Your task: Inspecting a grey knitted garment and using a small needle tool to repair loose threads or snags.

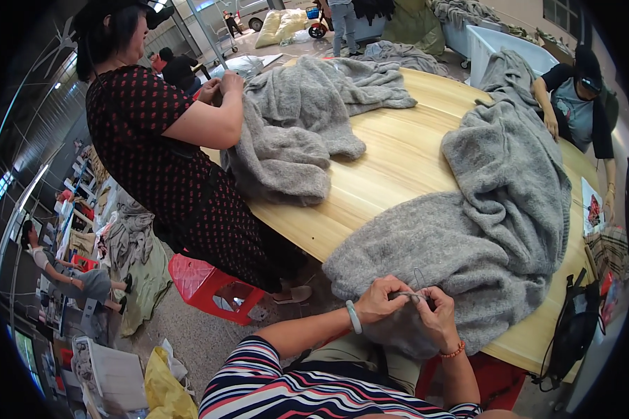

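A large grey knitted garment (426,237) spreads over the near right of the table and hangs over its front edge toward my lap. My left hand (379,300) pinches a narrow strip of its edge between thumb and fingers. Close beside it, my right hand (437,318) grips the same edge, its fingers bent. A thin wire-like loop (418,276), perhaps yarn or a fine tool, rises just above the fingertips; I cannot make out which. Both hands are over the near edge, and the rest of the garment lies slack beyond them.
Across the pale wooden table (391,160), a standing person (140,133) handles another grey knit (293,105). A second person (580,105) is at the far right. A black bag (566,328) lies at the right edge. A red stool (210,286) stands left; a white bin (496,49) is behind.
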Tool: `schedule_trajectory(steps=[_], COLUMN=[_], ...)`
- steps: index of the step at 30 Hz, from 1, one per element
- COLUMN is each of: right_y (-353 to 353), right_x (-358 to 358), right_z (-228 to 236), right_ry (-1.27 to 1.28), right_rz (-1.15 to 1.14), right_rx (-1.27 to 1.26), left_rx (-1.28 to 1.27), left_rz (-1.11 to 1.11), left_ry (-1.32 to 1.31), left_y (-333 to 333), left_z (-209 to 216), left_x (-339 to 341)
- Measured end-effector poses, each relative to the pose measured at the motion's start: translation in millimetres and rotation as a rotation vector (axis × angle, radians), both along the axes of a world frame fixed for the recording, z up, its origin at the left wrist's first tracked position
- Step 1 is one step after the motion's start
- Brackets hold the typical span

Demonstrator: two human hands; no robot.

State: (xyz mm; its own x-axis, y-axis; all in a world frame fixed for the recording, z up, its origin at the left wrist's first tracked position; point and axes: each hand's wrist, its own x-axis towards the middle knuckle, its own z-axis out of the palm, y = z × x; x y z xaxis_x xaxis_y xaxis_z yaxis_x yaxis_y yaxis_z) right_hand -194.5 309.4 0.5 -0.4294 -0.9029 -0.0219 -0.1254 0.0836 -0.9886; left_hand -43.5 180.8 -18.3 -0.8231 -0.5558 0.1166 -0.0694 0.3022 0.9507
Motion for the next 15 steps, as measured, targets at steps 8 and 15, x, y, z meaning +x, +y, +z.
schedule_trajectory(steps=[8, 15], right_y=[-5.3, 35.8], right_x=[-6.9, 2.0], right_z=[-11.5, 35.6], right_ry=[0.053, 0.351], right_rz=[-0.044, -0.232], right_rx=[-0.032, 0.029], left_rx=[0.105, 0.277], left_rz=[0.018, 0.043], left_ry=[-0.102, -0.144], left_y=[-6.3, -18.5], left_z=[-6.9, 11.6], left_x=[-7.3, -8.0])
